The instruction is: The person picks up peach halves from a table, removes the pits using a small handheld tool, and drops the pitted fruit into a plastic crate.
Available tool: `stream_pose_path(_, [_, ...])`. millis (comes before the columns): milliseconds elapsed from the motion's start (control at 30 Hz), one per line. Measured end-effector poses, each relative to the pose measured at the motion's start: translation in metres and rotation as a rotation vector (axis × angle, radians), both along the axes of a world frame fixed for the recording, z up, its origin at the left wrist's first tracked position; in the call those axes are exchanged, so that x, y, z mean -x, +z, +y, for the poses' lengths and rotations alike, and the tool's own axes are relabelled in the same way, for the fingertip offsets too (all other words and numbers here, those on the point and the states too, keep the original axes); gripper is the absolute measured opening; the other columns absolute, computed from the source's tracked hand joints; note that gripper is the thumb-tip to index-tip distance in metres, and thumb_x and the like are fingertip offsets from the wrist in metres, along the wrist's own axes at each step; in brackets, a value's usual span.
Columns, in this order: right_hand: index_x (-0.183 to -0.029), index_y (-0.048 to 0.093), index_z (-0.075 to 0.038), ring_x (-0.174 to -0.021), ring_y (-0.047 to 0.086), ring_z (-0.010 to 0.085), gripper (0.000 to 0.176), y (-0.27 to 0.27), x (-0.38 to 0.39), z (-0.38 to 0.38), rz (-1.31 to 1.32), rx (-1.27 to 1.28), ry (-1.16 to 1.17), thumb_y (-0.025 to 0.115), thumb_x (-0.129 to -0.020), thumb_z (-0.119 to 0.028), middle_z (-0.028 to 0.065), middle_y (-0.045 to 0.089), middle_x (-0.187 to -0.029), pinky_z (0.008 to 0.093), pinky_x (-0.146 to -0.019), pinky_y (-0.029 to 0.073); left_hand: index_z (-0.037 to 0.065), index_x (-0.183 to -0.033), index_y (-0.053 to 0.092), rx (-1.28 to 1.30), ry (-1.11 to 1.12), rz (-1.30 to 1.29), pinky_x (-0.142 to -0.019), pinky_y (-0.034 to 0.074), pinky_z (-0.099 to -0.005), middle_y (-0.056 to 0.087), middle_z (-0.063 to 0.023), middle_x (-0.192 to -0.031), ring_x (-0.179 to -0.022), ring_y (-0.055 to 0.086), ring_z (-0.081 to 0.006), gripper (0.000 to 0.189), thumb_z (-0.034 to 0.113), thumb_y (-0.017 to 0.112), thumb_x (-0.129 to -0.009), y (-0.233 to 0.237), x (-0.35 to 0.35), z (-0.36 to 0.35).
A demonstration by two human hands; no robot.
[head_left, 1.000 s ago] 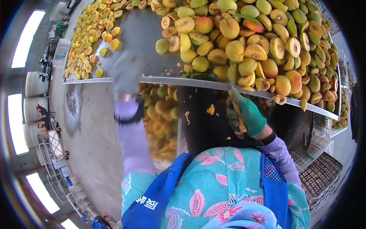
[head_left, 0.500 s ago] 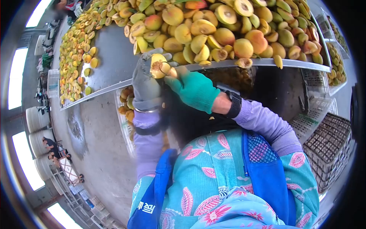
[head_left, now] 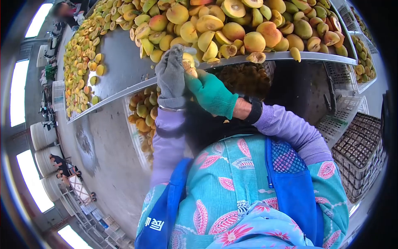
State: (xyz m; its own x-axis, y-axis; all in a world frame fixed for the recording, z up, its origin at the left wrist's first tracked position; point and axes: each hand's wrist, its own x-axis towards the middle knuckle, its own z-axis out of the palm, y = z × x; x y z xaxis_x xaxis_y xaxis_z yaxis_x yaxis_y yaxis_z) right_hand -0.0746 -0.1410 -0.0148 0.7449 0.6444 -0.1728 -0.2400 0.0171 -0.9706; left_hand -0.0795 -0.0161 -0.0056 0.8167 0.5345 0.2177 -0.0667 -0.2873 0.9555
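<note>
In a grey glove, my left hand [head_left: 171, 79] is closed around a yellow peach half [head_left: 188, 61], its cut side turned to the right. My right hand [head_left: 213, 94], in a teal glove, presses its closed fingers against the lower edge of that half. Whatever lies inside the right fingers is hidden. Both hands are just over the front rim of a metal table [head_left: 124, 58]. Right behind them lies a large heap of peaches [head_left: 207, 23], many of them cut in half.
Below the table, a crate of peaches [head_left: 143, 112] stands at left and dark brown scraps [head_left: 244, 81] lie further right. White crates [head_left: 342, 114] and a dark crate [head_left: 358, 153] are at right. A person [head_left: 60, 166] with a cart is far left; another person [head_left: 68, 12] stands at the table's far end.
Both hands have shifted a little to the right in view. The peach half has turned, so less of its cut face shows, and my left fingers wrap further over it.
</note>
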Motion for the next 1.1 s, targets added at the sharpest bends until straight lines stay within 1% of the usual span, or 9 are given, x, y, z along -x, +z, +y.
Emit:
stream_pose_path(167, [-0.09, 0.055, -0.006, -0.041, 0.044, 0.011, 0.04, 0.02, 0.008, 0.002, 0.552, -0.182, 0.016, 0.048, -0.096, -0.046, 0.0022, 0.049, -0.057, 0.0266, -0.037, 0.036, -0.004, -0.097, 0.065, 0.206, -0.214, 0.01, -0.06, 0.05, -0.0239, 0.068, -0.0086, -0.085, -0.068, 0.061, -0.0121, 0.026, 0.02, 0.053, -0.098, 0.001, 0.0, 0.01])
stream_pose_path(367, [-0.086, 0.053, -0.011, -0.041, 0.045, 0.0119, 0.039, 0.038, 0.017, -0.001, 0.546, -0.066, -0.057, 0.049, -0.095, -0.049, 0.0026, 0.05, -0.057, 0.0276, -0.036, 0.036, -0.002, -0.101, 0.064, 0.089, -0.28, 0.018, -0.067, 0.053, -0.0293, 0.069, -0.0128, -0.087, -0.072, 0.065, -0.0182, 0.024, 0.018, 0.053, -0.095, -0.004, -0.002, 0.007])
stream_pose_path(567, [-0.082, 0.045, -0.018, -0.039, 0.033, 0.0085, 0.038, 0.035, 0.01, -0.022, 1.032, -0.338, 0.369, 0.045, -0.096, -0.053, -0.0053, 0.037, -0.055, 0.024, -0.038, 0.03, -0.004, -0.105, 0.061, 0.306, -0.493, -0.092, -0.064, 0.052, -0.0278, 0.068, -0.0138, -0.087, -0.068, 0.063, -0.0186, 0.042, 0.031, 0.039, -0.101, -0.003, 0.012, 0.002])
stream_pose_path(733, [-0.086, 0.049, -0.017, -0.038, 0.036, 0.0067, 0.037, 0.024, 0.01, -0.019, 1.209, -0.745, 0.655, 0.033, -0.101, -0.047, -0.007, 0.038, -0.054, 0.023, -0.038, 0.03, 0.0, -0.105, 0.063, 0.74, 0.105, -0.155, -0.06, 0.049, -0.0243, 0.067, -0.0087, -0.089, -0.065, 0.06, -0.0137, 0.043, 0.035, 0.039, -0.1, -0.007, 0.045, -0.006])
stream_pose_path(800, [-0.088, 0.051, -0.016, -0.038, 0.036, 0.0064, 0.038, 0.02, 0.012, -0.019, 1.236, -0.787, 0.658, 0.032, -0.102, -0.046, -0.0071, 0.038, -0.054, 0.0231, -0.038, 0.031, 0.0, -0.112, 0.059, 0.355, 0.328, -0.025, -0.068, 0.051, -0.0304, 0.065, -0.0093, -0.089, -0.077, 0.063, -0.0197, 0.041, 0.036, 0.045, -0.098, 0.011, 0.092, 0.004])
stream_pose_path(867, [-0.089, 0.052, -0.015, -0.038, 0.037, 0.0063, 0.039, 0.006, -0.003, -0.019, 1.183, -0.807, 0.618, 0.032, -0.102, -0.046, -0.0072, 0.039, -0.054, 0.0233, -0.038, 0.032, -0.001, -0.119, 0.054, -1.246, 0.505, 0.437, -0.088, 0.047, -0.0421, 0.061, -0.0181, -0.109, -0.105, 0.058, -0.0319, 0.038, 0.028, 0.051, -0.094, -0.032, 0.159, 0.056])
stream_pose_path(967, [-0.088, 0.052, -0.014, -0.038, 0.038, 0.0066, 0.037, 0.001, -0.011, -0.025, 1.01, -0.48, 0.378, 0.041, -0.099, -0.047, -0.0074, 0.041, -0.055, 0.0236, -0.039, 0.034, 0.0, -0.126, 0.05, -0.905, 0.305, 1.178, -0.099, 0.042, -0.0439, 0.054, -0.024, -0.125, -0.121, 0.05, -0.034, 0.049, 0.028, 0.058, -0.086, -0.158, 0.273, 0.136])
stream_pose_path(1000, [-0.088, 0.052, -0.014, -0.038, 0.038, 0.0066, 0.036, 0.004, -0.013, -0.024, 0.905, -0.347, 0.294, 0.043, -0.098, -0.047, -0.0074, 0.041, -0.055, 0.0237, -0.04, 0.034, -0.002, -0.126, 0.049, -1.26, -0.065, 1.401, -0.096, 0.044, -0.0445, 0.055, -0.0252, -0.123, -0.117, 0.053, -0.0345, 0.049, 0.026, 0.057, -0.087, -0.168, 0.293, 0.145])
stream_pose_path(1100, [-0.087, 0.052, -0.013, -0.041, 0.042, 0.0075, 0.031, 0.003, -0.023, -0.022, 1.047, -0.275, 0.125, 0.05, -0.097, -0.042, -0.0059, 0.043, -0.057, 0.0242, -0.041, 0.037, 0.007, -0.109, 0.06, -1.063, 0.164, 1.375, -0.074, 0.05, -0.0467, 0.065, -0.0174, -0.102, -0.088, 0.064, -0.035, 0.027, 0.024, 0.054, -0.089, -0.088, 0.228, 0.178])
